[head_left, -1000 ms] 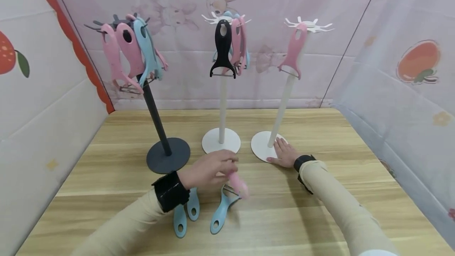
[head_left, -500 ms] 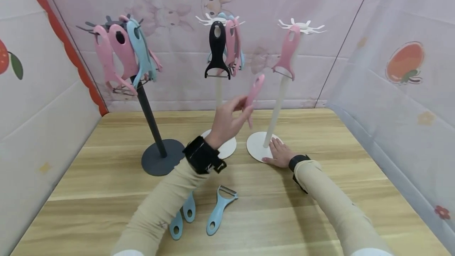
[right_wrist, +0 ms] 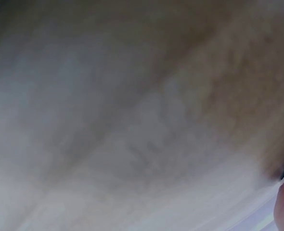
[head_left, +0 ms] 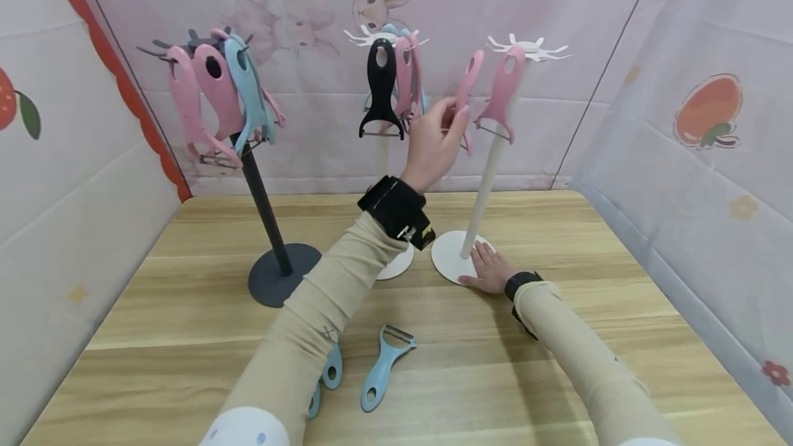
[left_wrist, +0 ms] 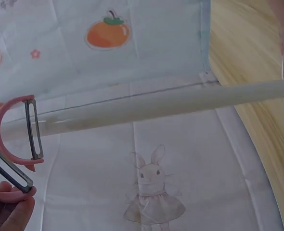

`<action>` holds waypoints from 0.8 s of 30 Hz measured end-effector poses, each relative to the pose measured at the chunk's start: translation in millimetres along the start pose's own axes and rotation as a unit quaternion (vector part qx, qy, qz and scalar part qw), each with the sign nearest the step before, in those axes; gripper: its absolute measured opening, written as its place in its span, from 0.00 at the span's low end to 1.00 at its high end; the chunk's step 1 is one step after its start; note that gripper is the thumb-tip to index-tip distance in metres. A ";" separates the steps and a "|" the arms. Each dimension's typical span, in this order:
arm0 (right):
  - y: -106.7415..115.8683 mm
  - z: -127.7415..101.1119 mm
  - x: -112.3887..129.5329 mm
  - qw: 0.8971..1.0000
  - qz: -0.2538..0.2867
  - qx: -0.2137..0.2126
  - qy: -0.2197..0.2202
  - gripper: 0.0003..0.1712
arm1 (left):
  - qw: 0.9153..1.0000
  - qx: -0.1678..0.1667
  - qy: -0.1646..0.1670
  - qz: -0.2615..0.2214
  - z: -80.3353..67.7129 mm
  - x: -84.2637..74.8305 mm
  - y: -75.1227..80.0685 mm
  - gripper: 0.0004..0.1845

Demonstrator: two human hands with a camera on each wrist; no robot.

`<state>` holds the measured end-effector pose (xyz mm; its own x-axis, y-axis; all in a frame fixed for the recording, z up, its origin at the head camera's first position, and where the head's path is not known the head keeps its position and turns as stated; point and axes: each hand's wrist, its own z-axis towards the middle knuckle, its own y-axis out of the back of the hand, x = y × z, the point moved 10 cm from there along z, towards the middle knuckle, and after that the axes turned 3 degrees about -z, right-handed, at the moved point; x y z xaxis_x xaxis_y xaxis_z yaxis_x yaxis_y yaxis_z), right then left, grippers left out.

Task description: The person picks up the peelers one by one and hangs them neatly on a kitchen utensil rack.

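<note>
My left hand [head_left: 430, 146] pinches a pink peeler [head_left: 471, 78] near its blade end, handle pointing up, just left of the right-hand white stand's hooks [head_left: 535, 49]. In the left wrist view the fingertips [left_wrist: 19, 214] are on the peeler's frame beside the blade. Another pink peeler [head_left: 504, 85] hangs from that stand; its blade end [left_wrist: 33, 127] also appears in the left wrist view, close to the held one. My right hand [head_left: 491, 269] rests with extended fingers on the stand's round white base [head_left: 447, 258]. The right wrist view is mostly blurred.
A dark stand [head_left: 265, 202] at left bears pink and blue peelers [head_left: 244, 81]. The middle white stand carries a black peeler [head_left: 380, 85] with pink and blue ones behind. A blue peeler [head_left: 383, 374] lies on the table; other blue handles [head_left: 332, 369] show beside my left sleeve.
My left hand has lifted the pink peeler from low over the table up and rightward to hook height by the right white stand. The right hand has stayed on the base.
</note>
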<state>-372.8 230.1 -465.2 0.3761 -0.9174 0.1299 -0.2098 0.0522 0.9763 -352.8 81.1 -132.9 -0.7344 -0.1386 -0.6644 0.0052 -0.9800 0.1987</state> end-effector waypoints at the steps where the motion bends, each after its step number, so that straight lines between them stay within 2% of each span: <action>1: -0.6 -0.2 -0.6 1.000 0.000 0.003 -0.002 0.52 | 1.000 -0.001 -0.001 0.005 3.4 -0.3 -2.0 0.14; 5: -1.6 1.3 -2.8 1.000 -0.001 0.007 -0.003 0.53 | 1.000 -0.004 -0.006 0.002 14.0 -3.1 -6.8 0.14; 8: -3.5 3.5 -5.1 1.000 -0.008 0.012 -0.003 0.54 | 1.000 0.010 -0.004 -0.004 19.6 -3.7 -12.5 0.15; 13: -6.8 7.0 -4.8 1.000 -0.002 0.018 -0.002 0.51 | 0.998 0.048 0.033 0.000 21.1 3.2 -22.6 0.16; 15: -7.9 7.7 -4.6 1.000 0.005 0.019 -0.003 0.50 | 0.997 0.058 0.051 -0.002 18.2 7.5 -24.9 0.18; 18: -8.7 7.1 -4.2 1.000 0.002 0.021 -0.002 0.51 | 0.996 0.062 0.059 0.001 10.5 11.9 -24.5 0.21; 24: -1.8 2.2 -1.9 1.000 0.009 0.000 0.014 0.58 | 0.994 0.073 0.079 0.006 -14.9 26.2 -21.6 0.25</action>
<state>-375.1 230.8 -467.6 0.3969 -0.9050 0.1530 -0.2163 0.0697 0.9738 -362.0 96.5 -165.4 -0.6187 -0.1827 -0.7641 -0.0932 -0.9487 0.3023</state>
